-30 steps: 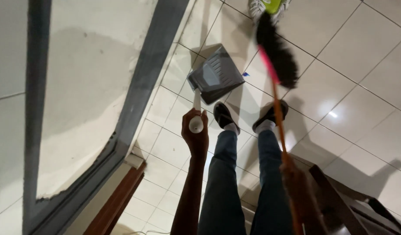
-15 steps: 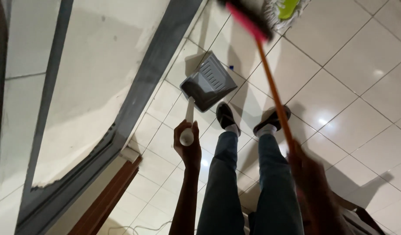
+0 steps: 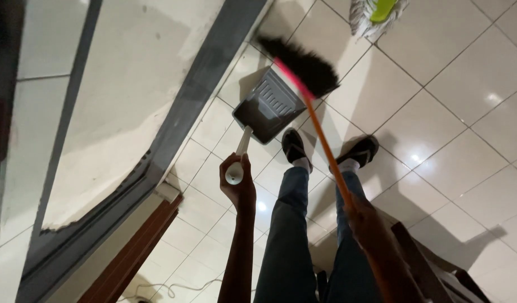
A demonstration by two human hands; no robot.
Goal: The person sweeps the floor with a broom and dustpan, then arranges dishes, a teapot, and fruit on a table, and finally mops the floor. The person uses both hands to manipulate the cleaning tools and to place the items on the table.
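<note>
Gripping the light, stiff dustpan (image 3: pixel 268 106) by its handle end, the left hand (image 3: pixel 238 184) is closed; the blurred right hand (image 3: pixel 364 216) seems wrapped around the thin, rigid broom (image 3: pixel 309 84) stick.

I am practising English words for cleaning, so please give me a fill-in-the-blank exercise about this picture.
1. The left hand holds the white handle of a grey ____.
2. The right hand grips an orange broom with ____ bristles.
3. The person stands on a shiny ____ floor.

Missing words: dustpan; black; tiled
</note>
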